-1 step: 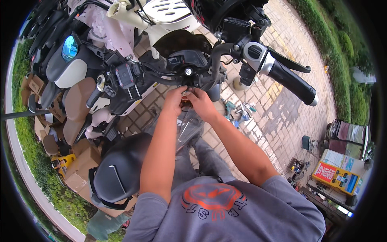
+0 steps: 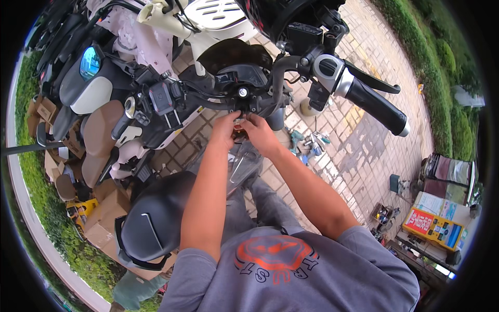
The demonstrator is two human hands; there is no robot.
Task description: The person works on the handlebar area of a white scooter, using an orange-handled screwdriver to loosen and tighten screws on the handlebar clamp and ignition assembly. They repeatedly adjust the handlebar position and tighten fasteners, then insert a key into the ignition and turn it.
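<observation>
Meeting at small reddish part [image 2: 238,126]: both hands [image 2: 261,136], curled (grip, long axis, direction: cannot tell).

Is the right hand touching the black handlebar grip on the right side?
Apart: the head view shows paving between the right hand, near the picture's centre, and the black handlebar grip further right.

The left hand [image 2: 225,131] and right hand [image 2: 261,135] bring their fingers close together around a small, mostly hidden part [image 2: 238,128] just below the lock [image 2: 243,92] and dash [image 2: 250,76], with the grip [image 2: 375,105] and tools [image 2: 314,144] rightward and a carton [image 2: 110,205] leftward.
</observation>
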